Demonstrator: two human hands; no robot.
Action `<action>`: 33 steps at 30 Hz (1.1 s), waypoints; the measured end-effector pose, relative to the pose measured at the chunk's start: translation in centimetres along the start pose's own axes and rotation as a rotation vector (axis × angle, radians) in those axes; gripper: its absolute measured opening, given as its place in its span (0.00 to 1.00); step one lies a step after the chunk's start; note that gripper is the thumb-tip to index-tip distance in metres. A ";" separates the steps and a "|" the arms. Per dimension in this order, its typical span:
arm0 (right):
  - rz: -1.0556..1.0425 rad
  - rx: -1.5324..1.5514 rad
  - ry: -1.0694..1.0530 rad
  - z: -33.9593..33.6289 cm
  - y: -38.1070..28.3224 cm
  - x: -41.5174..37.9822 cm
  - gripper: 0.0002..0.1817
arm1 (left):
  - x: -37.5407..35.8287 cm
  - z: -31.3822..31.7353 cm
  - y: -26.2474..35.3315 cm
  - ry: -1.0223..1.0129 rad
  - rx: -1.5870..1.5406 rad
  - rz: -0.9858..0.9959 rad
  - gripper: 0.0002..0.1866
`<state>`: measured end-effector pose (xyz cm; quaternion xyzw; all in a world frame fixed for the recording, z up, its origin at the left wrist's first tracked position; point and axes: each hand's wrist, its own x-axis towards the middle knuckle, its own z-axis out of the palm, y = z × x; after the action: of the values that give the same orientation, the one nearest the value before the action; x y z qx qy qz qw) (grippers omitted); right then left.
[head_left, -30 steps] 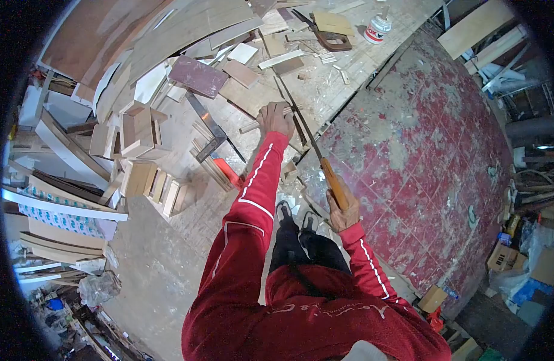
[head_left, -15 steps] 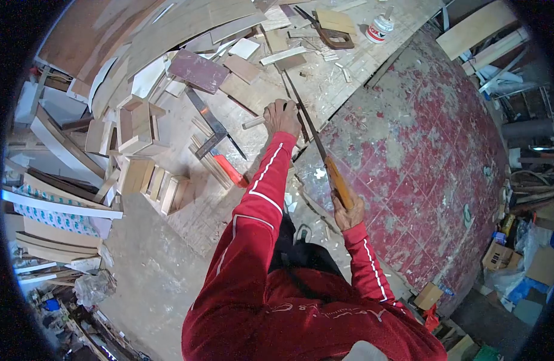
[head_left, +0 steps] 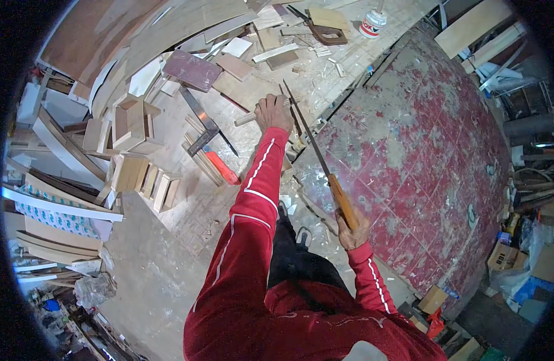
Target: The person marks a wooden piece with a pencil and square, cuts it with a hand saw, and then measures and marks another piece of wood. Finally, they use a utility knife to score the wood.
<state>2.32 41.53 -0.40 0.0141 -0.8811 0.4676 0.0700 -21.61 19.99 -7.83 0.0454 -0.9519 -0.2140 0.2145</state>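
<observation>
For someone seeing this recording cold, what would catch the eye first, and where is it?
Probably the bright red sleeves, reaching forward from the bottom centre. Next comes the long, thin-bladed saw, its wooden handle in the right hand, while the left hand holds a pale wood strip near picture centre. The patchy red floor fills much of the right side.
</observation>
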 end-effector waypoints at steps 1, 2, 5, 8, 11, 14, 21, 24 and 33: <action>-0.016 0.010 0.001 -0.2 0.0 0.0 0.25 | 0.0 -0.1 0.1 -0.005 0.005 -0.002 0.18; -0.031 0.018 0.002 -0.3 -0.1 0.0 0.25 | 0.0 -0.1 0.2 -0.012 0.008 -0.005 0.19; -0.061 -0.016 0.019 -0.2 -0.1 -0.2 0.25 | 0.0 -0.4 0.2 -0.025 -0.039 -0.014 0.16; -0.008 0.020 0.009 -0.4 -0.5 0.1 0.25 | 0.4 0.5 0.1 0.012 -0.063 -0.066 0.10; 0.018 0.021 0.013 -0.6 -0.6 0.1 0.24 | 0.8 1.0 0.0 0.027 -0.144 -0.144 0.08; -0.021 0.007 0.056 -1.0 -1.2 0.1 0.24 | 0.9 0.7 0.6 0.017 -0.117 -0.176 0.08; 0.067 -0.015 -0.011 -0.9 -0.9 0.1 0.24 | 1.1 1.0 0.4 0.008 -0.084 -0.195 0.08; 0.022 -0.009 -0.003 -0.8 -0.5 -0.1 0.24 | 1.1 1.1 0.5 0.006 -0.103 -0.200 0.08; 0.039 0.005 -0.043 -1.1 -0.1 -0.9 0.25 | 1.1 1.1 0.5 0.017 -0.090 -0.191 0.07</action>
<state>3.32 42.35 0.16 0.0073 -0.8813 0.4706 0.0420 -23.04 20.64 -8.07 0.1282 -0.9307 -0.2759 0.2032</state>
